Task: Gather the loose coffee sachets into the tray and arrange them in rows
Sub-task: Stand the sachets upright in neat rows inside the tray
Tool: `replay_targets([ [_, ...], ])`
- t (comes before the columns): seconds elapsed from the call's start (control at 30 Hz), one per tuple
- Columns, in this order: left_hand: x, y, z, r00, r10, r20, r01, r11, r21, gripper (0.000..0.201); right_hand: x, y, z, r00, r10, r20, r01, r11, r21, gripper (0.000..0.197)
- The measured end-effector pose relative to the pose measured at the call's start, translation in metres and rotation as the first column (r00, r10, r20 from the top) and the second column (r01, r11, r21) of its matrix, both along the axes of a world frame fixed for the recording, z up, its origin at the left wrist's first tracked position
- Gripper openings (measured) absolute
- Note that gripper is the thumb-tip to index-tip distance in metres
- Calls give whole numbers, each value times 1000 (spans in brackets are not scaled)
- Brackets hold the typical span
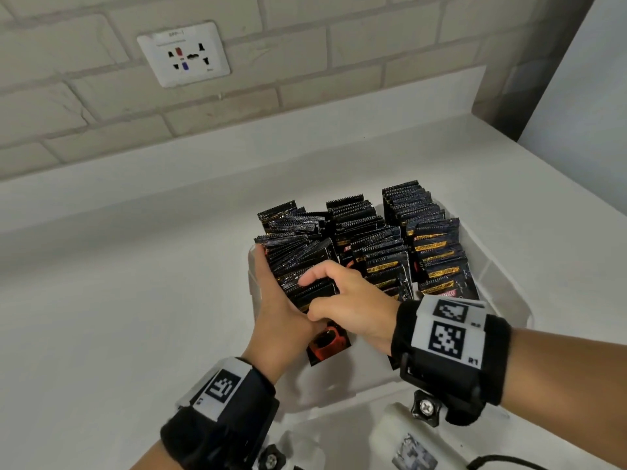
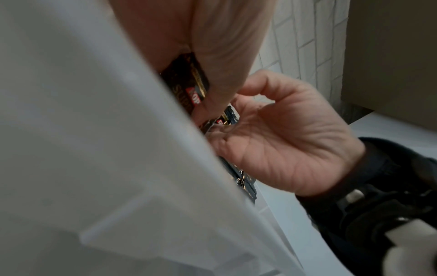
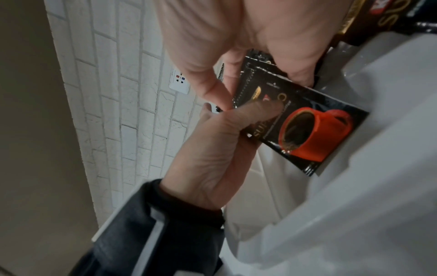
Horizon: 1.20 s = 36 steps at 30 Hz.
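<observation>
A translucent white tray (image 1: 502,283) on the counter holds three rows of black coffee sachets standing on edge. In the left row, my left hand (image 1: 278,300) grips a stack of sachets (image 1: 305,276), fingers along the tray's left wall and thumb on the front sachet (image 3: 305,130), which shows a red cup. My right hand (image 1: 349,300) curls over the tops of the same stack and pinches them. The middle row (image 1: 366,239) and right row (image 1: 431,239) stand untouched. In the left wrist view, the tray wall (image 2: 94,130) hides most of the stack.
The tray sits on a white counter (image 1: 118,300) against a white brick wall with a power socket (image 1: 183,54). A grey panel (image 1: 576,79) closes the right side. White camera hardware (image 1: 407,435) shows below my wrists.
</observation>
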<state>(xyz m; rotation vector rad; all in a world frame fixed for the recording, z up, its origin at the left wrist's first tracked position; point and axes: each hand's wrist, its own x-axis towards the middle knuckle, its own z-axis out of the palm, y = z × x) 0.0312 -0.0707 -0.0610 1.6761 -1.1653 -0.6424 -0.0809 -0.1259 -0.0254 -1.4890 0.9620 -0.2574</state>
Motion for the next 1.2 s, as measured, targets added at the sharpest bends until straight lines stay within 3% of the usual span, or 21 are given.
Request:
replay_targets([
  [0.13,-1,2,2,1000,-7,6,7,999,-40,109,1,1,-3,1000,-27,10,26,1000,14,37],
  [0.3,-3,0,2,1000,-2,-7,2,999,-41,110,2,2,0,999,3,-49,-7,997,-83,33],
  [0.5,4,1,-6,974,11,-227,-13,1000,-11,113,6,-2,4,992,9,-124,-17,998,-65,29],
  [0.7,7,-1,-7,953,-36,-299,53,997,50,100,3,-1,7,993,-16,-116,13,999,-31,29],
  [0.77,7,-2,-8,962,-36,-271,58,996,75,104,4,-1,7,993,-28,-113,27,1000,-12,34],
  [0.9,1,-2,-3,965,-109,-241,118,993,24,83,7,2,6,994,-57,-96,58,998,5,43],
  [1.0,1,-2,-3,959,-145,-244,144,989,-22,83,6,2,6,994,-86,-71,89,995,40,55],
  [1.2,5,-4,-4,986,-13,-168,5,999,-50,90,9,5,6,995,-92,-49,94,994,52,94],
])
